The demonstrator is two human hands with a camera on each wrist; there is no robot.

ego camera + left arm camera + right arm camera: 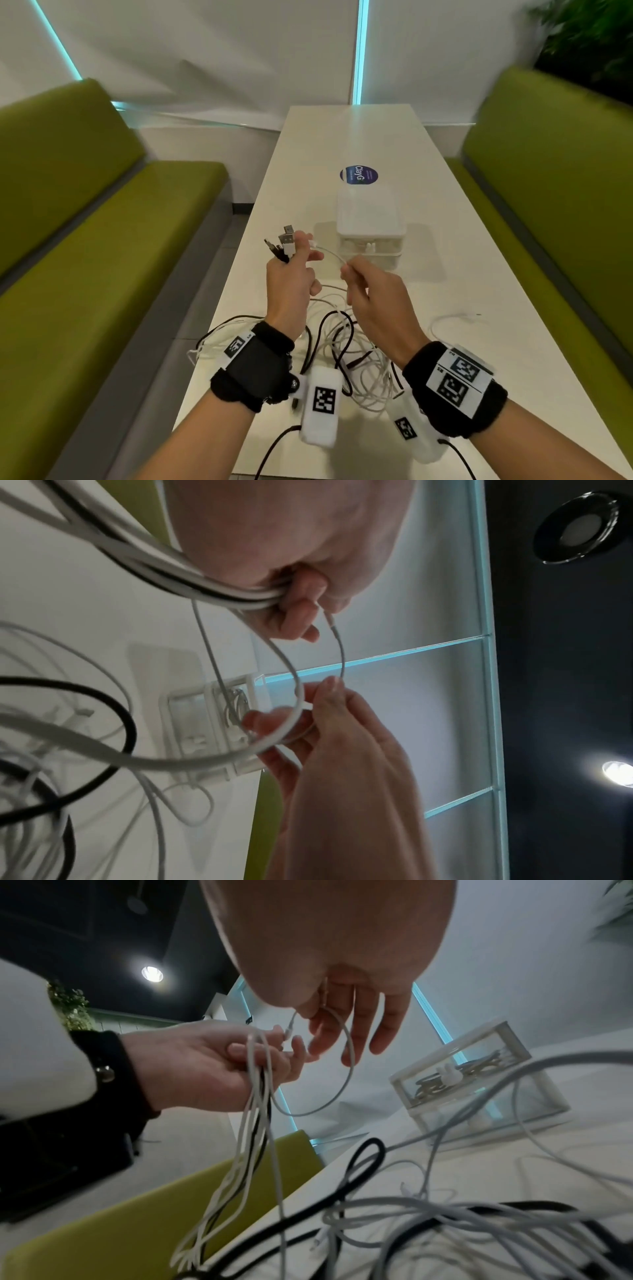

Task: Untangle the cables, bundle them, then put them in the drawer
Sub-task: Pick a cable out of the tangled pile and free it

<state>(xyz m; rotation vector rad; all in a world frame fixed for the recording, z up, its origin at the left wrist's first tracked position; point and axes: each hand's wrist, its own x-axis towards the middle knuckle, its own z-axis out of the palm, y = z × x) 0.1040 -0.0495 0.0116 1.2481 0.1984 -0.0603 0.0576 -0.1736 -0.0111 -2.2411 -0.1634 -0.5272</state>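
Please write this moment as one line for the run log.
step: untangling | left hand: grips cable ends | right hand: pinches thin white cable | tangle: on table | drawer box: shut

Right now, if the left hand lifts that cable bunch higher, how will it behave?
Probably floppy: the cable bunch hangs limp from the left hand. Likely to snag: strands trail into the tangle on the table. Seemingly light.

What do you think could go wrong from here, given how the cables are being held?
The left hand grips several plug ends together; adding the thin white cable pinched by the right hand could loosen that grip. The tangled pile hangs near the table edge and may snag or slide off.
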